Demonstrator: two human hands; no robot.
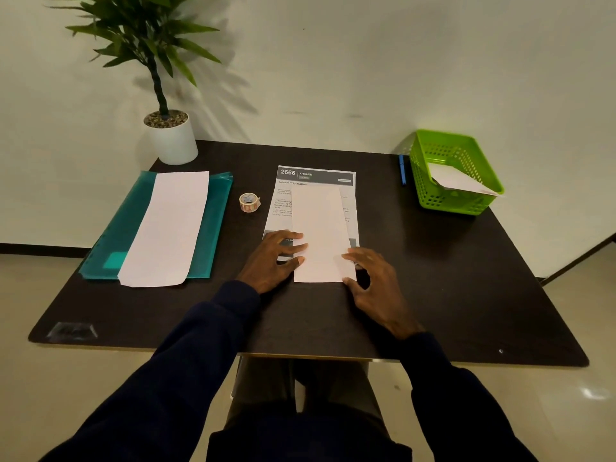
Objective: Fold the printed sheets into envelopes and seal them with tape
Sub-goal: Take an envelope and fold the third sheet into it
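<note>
A printed sheet (316,176) with a dark header lies in the middle of the dark table. A narrower white folded sheet (320,228) lies on top of it. My left hand (275,258) rests on the left edge of that folded sheet with straight fingers pressing down. At the sheet's lower right corner sits my right hand (373,281), fingers loosely bent and touching the paper. A small roll of tape (249,202) stands to the left of the printed sheet. Further left, another white sheet (166,228) lies on a teal folder (213,221).
A green plastic basket (456,195) at the back right holds a white folded paper (456,180). A blue pen (403,170) lies beside it. A potted plant (173,138) stands at the back left corner. The table edge (300,356) runs close to my body.
</note>
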